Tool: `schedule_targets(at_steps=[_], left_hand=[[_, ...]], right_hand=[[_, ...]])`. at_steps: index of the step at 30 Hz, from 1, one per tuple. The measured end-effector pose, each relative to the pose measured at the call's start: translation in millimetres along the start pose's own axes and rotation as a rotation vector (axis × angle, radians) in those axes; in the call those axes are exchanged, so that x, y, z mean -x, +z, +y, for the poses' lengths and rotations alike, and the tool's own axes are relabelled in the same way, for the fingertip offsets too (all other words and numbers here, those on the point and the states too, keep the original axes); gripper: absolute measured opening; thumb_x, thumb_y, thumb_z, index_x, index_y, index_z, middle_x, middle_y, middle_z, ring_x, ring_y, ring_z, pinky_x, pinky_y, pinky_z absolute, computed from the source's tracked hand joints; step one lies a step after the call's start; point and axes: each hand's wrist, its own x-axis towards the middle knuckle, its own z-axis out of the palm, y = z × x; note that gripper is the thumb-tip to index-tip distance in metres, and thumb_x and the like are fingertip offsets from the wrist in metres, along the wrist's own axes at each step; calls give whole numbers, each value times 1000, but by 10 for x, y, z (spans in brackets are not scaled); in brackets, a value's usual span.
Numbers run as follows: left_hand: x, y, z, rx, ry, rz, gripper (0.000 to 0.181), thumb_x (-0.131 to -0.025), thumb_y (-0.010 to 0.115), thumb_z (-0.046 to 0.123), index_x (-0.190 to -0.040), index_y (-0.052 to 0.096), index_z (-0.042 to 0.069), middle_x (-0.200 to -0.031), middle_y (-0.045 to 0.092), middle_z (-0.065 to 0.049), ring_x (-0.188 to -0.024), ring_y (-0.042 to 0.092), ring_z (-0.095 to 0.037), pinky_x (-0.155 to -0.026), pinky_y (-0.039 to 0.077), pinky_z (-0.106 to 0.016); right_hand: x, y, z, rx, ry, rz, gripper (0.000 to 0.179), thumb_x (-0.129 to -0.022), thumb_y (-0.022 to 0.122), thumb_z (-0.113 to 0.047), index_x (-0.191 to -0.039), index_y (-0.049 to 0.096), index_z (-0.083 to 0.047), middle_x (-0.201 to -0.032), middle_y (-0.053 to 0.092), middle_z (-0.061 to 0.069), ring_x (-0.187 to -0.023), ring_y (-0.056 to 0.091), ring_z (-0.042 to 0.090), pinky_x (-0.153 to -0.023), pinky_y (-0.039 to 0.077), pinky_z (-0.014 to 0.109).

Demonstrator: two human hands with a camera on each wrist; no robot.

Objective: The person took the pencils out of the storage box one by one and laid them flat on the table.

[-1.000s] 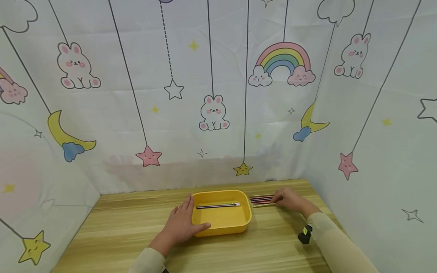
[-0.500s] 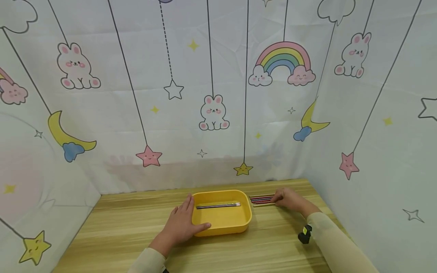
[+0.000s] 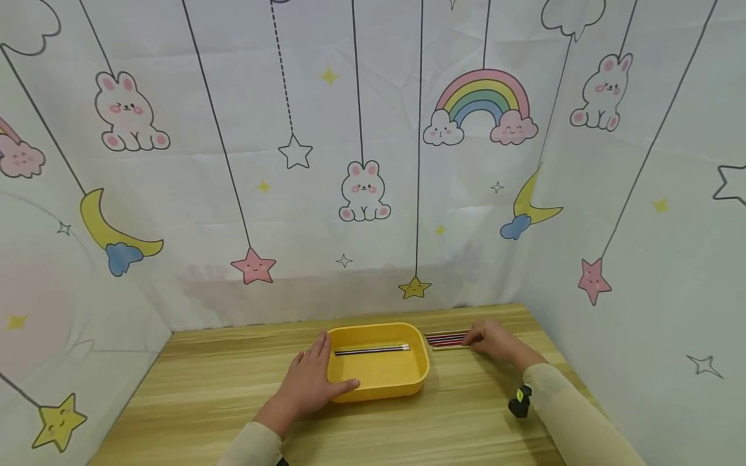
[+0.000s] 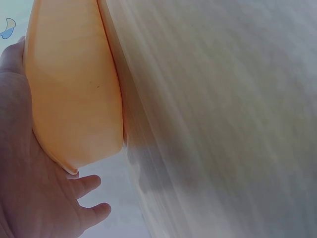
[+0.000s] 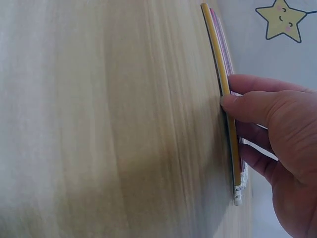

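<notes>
A yellow rectangular tray (image 3: pixel 387 393) stands on the wood-grain table. My left hand (image 3: pixel 309 378) rests on its left end, with straight fingers along the left wall and the thumb over the near rim. The left wrist view shows the tray's outer wall (image 4: pixel 74 79) beside the palm. Inside the tray lies a dark striped pencil (image 3: pixel 367 351) with a white eraser; whether a second lies against it I cannot tell. Right of the tray, my right hand (image 3: pixel 495 340) pinches a yellow pencil (image 5: pixel 227 114) at the edge of a row of red and dark pencils (image 3: pixel 445 339), partly hidden by the fingers.
A white cloth (image 3: pixel 303 239) printed with rabbits, stars and moons hangs behind the table and along both sides. Bare tabletop (image 3: pixel 466 414) shows in front of the tray. A black device (image 3: pixel 520 401) sits at my right wrist.
</notes>
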Motion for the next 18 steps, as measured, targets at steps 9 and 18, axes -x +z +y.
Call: schedule_targets(at_steps=[9,18], left_hand=[[-10,8,-9,5,-1,6,131,-91,65,88,-175,20,-2,-183,15,-20,-167,26,-39,-130,20,-69],[-10,10,-17,7,2,10,132,-90,65,89,-174,22,-2,-183,16,-20,-166,27,-39,-130,21,-69]], right_hand=[[-3,19,-20,22,12,28,17,-96,81,4,-101,87,-11,-101,76,0,-94,73,22,-82,63,42],[-7,29,-32,-1,29,39,18,-98,79,3,-100,87,-12,-103,76,-1,-98,72,24,-84,62,43]])
